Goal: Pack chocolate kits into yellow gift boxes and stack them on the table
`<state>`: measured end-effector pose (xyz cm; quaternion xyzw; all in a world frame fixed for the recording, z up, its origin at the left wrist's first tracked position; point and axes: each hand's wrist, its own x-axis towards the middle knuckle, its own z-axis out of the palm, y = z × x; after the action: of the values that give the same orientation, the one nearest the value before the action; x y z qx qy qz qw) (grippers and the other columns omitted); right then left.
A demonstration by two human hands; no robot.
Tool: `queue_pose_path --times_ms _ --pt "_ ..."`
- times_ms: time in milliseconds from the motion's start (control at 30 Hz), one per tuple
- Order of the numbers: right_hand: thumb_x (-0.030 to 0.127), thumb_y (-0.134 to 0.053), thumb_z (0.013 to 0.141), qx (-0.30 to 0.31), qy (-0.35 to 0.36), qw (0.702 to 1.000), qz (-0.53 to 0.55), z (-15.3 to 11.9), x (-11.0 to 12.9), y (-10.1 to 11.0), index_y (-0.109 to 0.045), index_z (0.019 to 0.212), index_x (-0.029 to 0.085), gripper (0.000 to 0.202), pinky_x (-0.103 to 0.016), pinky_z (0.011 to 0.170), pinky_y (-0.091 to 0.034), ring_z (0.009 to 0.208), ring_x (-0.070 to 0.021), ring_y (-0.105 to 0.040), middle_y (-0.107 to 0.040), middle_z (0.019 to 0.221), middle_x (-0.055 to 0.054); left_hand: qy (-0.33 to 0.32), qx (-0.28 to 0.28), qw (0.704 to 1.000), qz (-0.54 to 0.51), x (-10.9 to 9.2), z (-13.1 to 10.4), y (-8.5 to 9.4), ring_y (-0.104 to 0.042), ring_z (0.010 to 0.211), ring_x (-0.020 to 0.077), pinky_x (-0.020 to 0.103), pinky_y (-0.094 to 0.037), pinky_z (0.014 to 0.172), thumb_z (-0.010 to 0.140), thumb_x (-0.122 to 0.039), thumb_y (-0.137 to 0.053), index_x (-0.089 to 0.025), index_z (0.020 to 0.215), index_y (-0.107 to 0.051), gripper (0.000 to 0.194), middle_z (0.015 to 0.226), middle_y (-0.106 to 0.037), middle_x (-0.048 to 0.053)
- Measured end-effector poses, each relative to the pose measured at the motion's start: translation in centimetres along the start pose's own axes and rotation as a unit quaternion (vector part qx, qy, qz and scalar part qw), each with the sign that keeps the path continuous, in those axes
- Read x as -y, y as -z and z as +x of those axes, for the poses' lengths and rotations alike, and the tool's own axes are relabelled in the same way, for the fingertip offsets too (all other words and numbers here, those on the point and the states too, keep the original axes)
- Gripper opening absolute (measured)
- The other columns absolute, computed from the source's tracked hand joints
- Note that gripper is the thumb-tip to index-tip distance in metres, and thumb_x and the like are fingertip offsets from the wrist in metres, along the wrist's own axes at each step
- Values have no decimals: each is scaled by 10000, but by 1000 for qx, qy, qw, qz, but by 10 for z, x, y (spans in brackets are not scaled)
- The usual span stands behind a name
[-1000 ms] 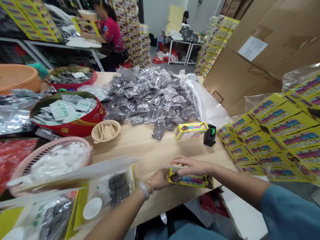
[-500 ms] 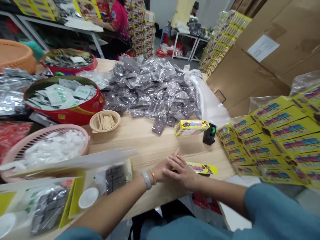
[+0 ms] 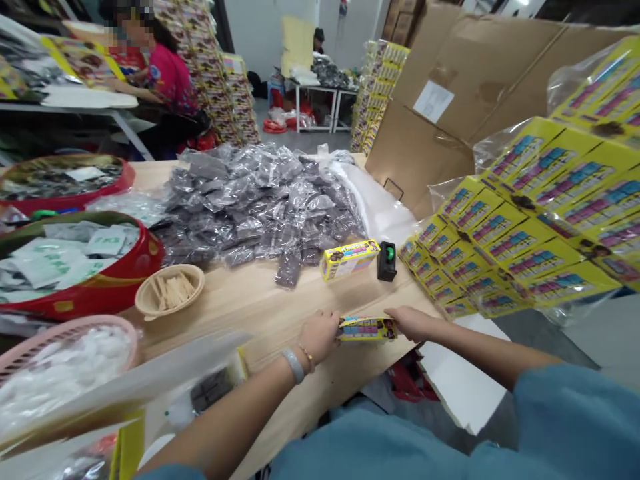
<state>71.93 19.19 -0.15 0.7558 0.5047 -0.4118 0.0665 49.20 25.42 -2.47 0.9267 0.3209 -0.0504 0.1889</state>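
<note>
A small yellow printed box (image 3: 367, 329) lies between my two hands near the table's front edge. My left hand (image 3: 320, 333) grips its left end, fingers closed. At the right end my right hand (image 3: 409, 324) pinches the box by its corner. Just beyond stands another yellow box (image 3: 350, 259), next to a black tape dispenser (image 3: 387, 261) with a green core. A large heap of dark packets in clear wrap (image 3: 260, 200) covers the back of the table. To the left, a small bowl (image 3: 170, 291) holds wooden sticks.
Red tins of sachets (image 3: 145, 267) and a pink basket (image 3: 131, 340) stand at the left. Wrapped stacks of yellow boxes (image 3: 500, 247) rise at the right before a large carton (image 3: 425, 133). A person in pink (image 3: 173, 80) sits at another table.
My hands have moved apart from their overlapped position and now hold the box at its two ends. The box looks fuller in shape. The view has turned to the right.
</note>
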Motion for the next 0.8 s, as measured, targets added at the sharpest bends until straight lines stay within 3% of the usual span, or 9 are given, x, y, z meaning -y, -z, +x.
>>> queue_pose_path --times_ms 67,167,233,333,433,500,600,700,800 --pt "111 -489 657 -51 22 996 -64 1 -1 -4 -589 891 144 256 -322 564 -450 549 -190 -582 -605 644 -98 1 26 1000 12 -2 5 6 -536 832 244 339 -451 655 630 -268 -615 -151 921 -513 330 905 -574 99" --pt "170 -484 700 20 -26 999 -40 -3 3 -14 -435 1187 155 490 -340 543 -447 569 -220 -592 -621 719 -125 -16 51 998 31 -8 18 9 -529 869 269 375 -430 712 527 -296 -714 -164 1084 -459 627 986 -554 122" --pt "222 -591 640 34 -28 998 -37 -11 6 -29 -265 1302 169 739 -350 599 -448 673 -251 -602 -622 807 -139 -106 48 992 40 -13 26 2 -487 952 290 401 -396 776 483 -319 -743 -213 1220 -336 849 1129 -480 138" --pt "197 -715 490 -45 -21 995 -84 -24 3 -56 -233 1316 198 956 -363 732 -412 879 -295 -559 -557 1028 -172 -239 27 970 45 -15 28 -13 -452 986 270 392 -382 793 677 -323 -598 -281 1275 -247 694 1228 -399 111" --pt "321 -584 664 -95 -18 994 40 -19 -17 -58 -172 1330 227 789 -330 756 -406 894 -238 -558 -554 1040 -119 -238 5 971 38 -6 32 -17 -467 925 230 365 -399 761 796 -259 -431 -324 1266 -263 504 1142 -455 83" --pt "380 -433 765 -188 -32 972 138 3 -31 -37 -182 1323 196 639 -327 796 -393 928 -216 -539 -549 1036 -107 -201 -12 979 28 3 48 -9 -467 898 218 352 -408 744 795 -264 -437 -330 1257 -286 490 1102 -464 78" --pt "329 -418 769 -308 -96 911 256 63 -45 7 -331 1239 158 508 -335 885 -341 1064 -225 -446 -444 1174 -136 -132 -58 989 29 10 92 4 -442 958 227 364 -398 785 788 -268 -456 -283 1234 -351 458 1160 -421 98" --pt "307 -399 766 -264 -136 876 380 127 -51 35 -410 1128 134 402 -365 759 -428 903 -224 -543 -487 1093 -164 -89 -81 992 48 14 125 4 -382 1071 251 396 -360 855 782 -219 -465 -238 1232 -365 461 1238 -377 126" --pt "340 -343 785 -213 -116 861 447 161 -59 40 -429 1034 150 325 -358 563 -467 606 -180 -576 -570 846 -109 -94 -79 990 72 22 131 -5 -413 1044 251 415 -377 824 776 -138 -442 -302 1261 -306 530 1282 -353 123"
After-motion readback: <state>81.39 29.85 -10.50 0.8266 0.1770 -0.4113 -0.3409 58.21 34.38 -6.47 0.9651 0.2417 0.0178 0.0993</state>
